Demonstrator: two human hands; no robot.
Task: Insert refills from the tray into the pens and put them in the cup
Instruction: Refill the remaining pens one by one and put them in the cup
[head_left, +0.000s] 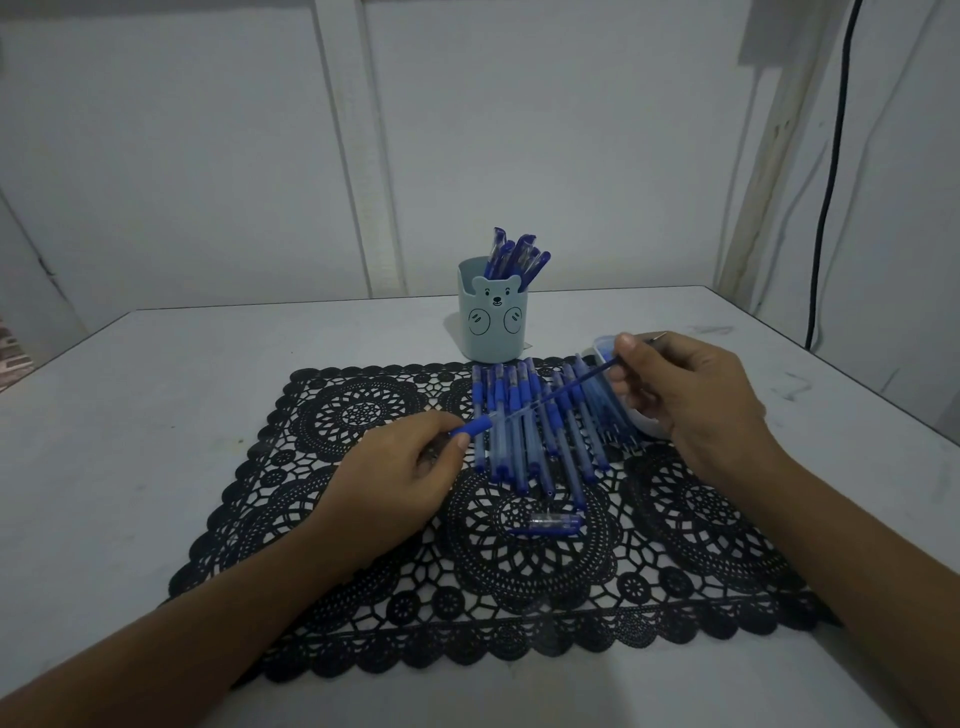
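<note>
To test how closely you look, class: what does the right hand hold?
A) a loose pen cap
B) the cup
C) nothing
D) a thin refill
D: the right hand pinches a thin refill that slants down toward the pen gripped by the left hand; the cup stands untouched behind.

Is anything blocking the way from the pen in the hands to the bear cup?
Nothing visible does. The pen is held above the loose pens, and the cup stands just beyond them, open on top.
</note>
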